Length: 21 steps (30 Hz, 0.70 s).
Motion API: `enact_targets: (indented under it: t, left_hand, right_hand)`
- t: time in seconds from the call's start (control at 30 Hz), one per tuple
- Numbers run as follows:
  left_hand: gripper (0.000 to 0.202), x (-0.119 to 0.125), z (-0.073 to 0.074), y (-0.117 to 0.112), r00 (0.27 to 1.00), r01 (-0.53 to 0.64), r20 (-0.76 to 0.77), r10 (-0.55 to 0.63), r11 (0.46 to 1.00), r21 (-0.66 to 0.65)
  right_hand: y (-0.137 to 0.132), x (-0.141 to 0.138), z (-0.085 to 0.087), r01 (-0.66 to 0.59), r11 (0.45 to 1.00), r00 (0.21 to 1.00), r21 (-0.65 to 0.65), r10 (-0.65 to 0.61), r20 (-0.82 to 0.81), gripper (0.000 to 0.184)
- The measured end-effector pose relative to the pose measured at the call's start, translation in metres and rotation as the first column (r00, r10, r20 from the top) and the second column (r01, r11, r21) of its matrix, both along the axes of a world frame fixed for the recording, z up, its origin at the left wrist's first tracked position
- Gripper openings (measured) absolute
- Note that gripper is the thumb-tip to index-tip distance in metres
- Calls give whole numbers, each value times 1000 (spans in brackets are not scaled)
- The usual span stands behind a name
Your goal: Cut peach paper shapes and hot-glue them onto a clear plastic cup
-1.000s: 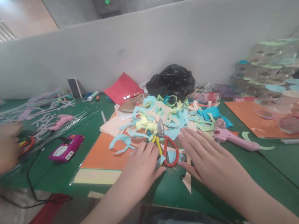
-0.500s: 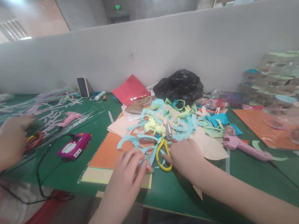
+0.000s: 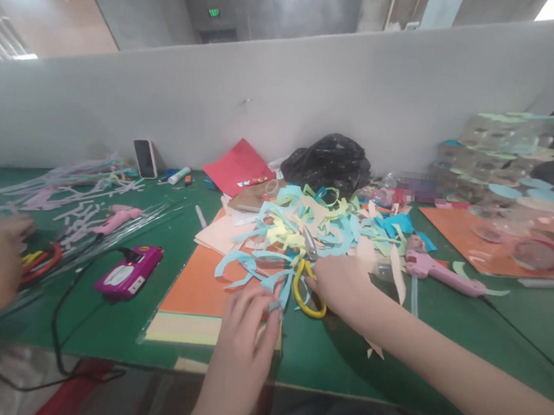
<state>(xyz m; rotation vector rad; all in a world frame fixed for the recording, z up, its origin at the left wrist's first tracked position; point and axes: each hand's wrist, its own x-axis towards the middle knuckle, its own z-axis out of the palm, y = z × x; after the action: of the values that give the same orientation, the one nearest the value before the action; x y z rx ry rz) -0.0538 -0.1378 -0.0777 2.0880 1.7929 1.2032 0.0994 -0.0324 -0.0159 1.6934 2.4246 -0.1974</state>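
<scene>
Two hands in head view: left hand [image 3: 247, 326] half-curled at blue paper strips [image 3: 285, 291], grip unclear; right hand [image 3: 341, 283] bunched against one pair of scissors [image 3: 297, 285] before scrap heap [image 3: 339, 224], hold unclear. Two pink glue guns [image 3: 445, 276], one phone [image 3: 145, 159]. Green table [image 3: 543, 315], pale wall [image 3: 270, 88]. Black bag [image 3: 331, 164], contents hidden.

- Left forearm [image 3: 222, 393]: slanting far and slightly right from the near edge.
- Left hand [image 3: 247, 323]: back up, fingers bent, thumb near the index finger.
- Right forearm [image 3: 439, 357]: stretching leftward from the near right.
- Right hand [image 3: 343, 280]: curled, farther than the left.
</scene>
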Motion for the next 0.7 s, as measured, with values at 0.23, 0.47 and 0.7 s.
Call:
enact_targets:
  t: [0.23, 0.47, 0.7]
  left_hand:
    - [14, 3, 0, -4, 1000, -6, 9, 6, 1000, 11]
    - [18, 7, -2, -3, 1000, 0, 15, 0, 1000, -20]
    - [16, 10, -1, -5, 1000, 12, 12, -11, 1000, -28]
  right_hand:
    - [4, 9, -12, 125, 992, 990, -21, -126, -62, 20]
    - [9, 20, -5, 191, 981, 975, 18, -187, -123, 35]
    - [13, 35, 24, 263, 946, 871, -192, -318, -374, 40]
